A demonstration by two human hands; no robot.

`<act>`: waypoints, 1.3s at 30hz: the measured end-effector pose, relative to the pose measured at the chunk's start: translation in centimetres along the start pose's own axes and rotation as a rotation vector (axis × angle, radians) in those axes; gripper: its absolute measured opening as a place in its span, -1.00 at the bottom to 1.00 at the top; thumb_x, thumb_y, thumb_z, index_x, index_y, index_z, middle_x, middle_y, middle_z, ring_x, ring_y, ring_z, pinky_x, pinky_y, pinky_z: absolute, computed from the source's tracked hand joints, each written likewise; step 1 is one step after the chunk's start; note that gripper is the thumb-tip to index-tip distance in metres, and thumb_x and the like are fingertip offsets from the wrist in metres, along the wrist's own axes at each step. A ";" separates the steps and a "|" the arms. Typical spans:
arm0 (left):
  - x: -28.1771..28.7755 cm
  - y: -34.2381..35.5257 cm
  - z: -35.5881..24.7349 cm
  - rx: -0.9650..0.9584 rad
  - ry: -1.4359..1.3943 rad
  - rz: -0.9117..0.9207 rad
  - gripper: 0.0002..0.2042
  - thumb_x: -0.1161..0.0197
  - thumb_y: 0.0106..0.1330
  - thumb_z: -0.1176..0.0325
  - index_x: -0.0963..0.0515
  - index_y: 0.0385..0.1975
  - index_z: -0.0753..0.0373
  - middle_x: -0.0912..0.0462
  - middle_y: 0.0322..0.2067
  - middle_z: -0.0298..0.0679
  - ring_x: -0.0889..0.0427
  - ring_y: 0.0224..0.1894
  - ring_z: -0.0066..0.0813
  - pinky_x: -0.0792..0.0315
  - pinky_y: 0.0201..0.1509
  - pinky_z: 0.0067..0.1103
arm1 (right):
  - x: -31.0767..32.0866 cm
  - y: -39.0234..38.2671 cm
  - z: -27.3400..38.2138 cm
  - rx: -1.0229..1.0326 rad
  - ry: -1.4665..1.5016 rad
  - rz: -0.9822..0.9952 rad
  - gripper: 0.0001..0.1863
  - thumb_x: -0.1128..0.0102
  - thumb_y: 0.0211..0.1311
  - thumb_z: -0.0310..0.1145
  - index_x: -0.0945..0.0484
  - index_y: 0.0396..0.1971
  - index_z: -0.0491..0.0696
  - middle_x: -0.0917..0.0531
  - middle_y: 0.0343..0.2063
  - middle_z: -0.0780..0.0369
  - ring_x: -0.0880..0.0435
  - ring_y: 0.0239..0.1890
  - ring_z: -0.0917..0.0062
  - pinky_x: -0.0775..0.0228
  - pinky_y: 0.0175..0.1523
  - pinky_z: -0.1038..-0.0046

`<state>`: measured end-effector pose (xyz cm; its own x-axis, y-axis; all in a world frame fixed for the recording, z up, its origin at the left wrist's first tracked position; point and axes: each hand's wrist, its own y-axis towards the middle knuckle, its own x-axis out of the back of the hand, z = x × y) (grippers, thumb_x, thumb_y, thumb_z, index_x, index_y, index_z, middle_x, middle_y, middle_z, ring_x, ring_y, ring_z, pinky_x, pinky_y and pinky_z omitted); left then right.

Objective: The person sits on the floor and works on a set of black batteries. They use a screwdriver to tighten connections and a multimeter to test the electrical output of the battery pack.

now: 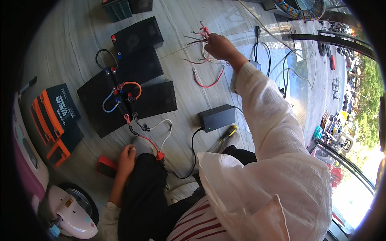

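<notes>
Matt plastic batteries [157, 96]; smooth, glossy floor [185, 92]; crinkled cloth sleeve [267, 104]

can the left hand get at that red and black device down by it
Probably yes: the red and black device lies close beside the left hand, and nothing visible blocks the short way between them.

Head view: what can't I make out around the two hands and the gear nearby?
All in the head view:
Right hand: its back hides the exact grip on the wires.
Left hand: too small to tell whether it holds anything.
Red device: its dark face is too small to read.
Dark green block: cut off by the upper edge.
</notes>
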<state>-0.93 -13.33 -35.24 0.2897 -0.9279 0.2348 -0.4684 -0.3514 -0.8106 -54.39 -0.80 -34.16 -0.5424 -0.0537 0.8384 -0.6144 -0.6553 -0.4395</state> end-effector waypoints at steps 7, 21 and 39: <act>0.1 0.1 1.9 -0.063 0.028 -0.016 -0.81 -0.07 0.40 0.32 -0.52 -0.15 0.27 -0.54 -0.48 -0.32 -0.48 -0.44 -0.59 -0.40 -0.31 -0.60 | 5.1 -4.2 0.0 -0.036 -0.133 -0.539 -0.81 -0.13 0.12 -0.33 -0.47 -0.32 -0.10 -0.65 -0.40 0.06 -0.63 -0.30 0.10 -0.43 -0.17 0.15; 0.0 0.0 1.1 -0.098 0.052 -0.027 -0.80 -0.07 0.40 0.31 -0.52 -0.17 0.30 -0.55 -0.52 -0.28 -0.50 -0.48 -0.55 -0.41 -0.34 -0.56 | -7.7 -3.7 -3.7 -0.039 -0.425 -0.136 -0.79 -0.08 0.23 -0.27 -0.53 -0.25 -0.08 -0.62 -0.25 0.03 -0.63 -0.15 0.15 -0.39 -0.02 0.18; 0.0 -0.1 1.0 -0.091 0.053 0.001 -0.82 -0.06 0.41 0.33 -0.52 -0.15 0.27 -0.55 -0.47 -0.33 -0.47 -0.45 -0.63 -0.39 -0.33 -0.62 | -12.7 -11.9 -2.1 0.209 -0.296 -0.171 -0.82 -0.14 0.12 -0.32 -0.49 -0.30 -0.05 -0.65 -0.52 0.15 -0.66 -0.34 0.26 -0.29 -0.03 0.30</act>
<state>-0.08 -13.21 -35.67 0.2458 -0.9327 0.2641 -0.5431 -0.3581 -0.7595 -41.41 9.31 -40.24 -0.2349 -0.1256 0.9639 -0.5349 -0.8113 -0.2360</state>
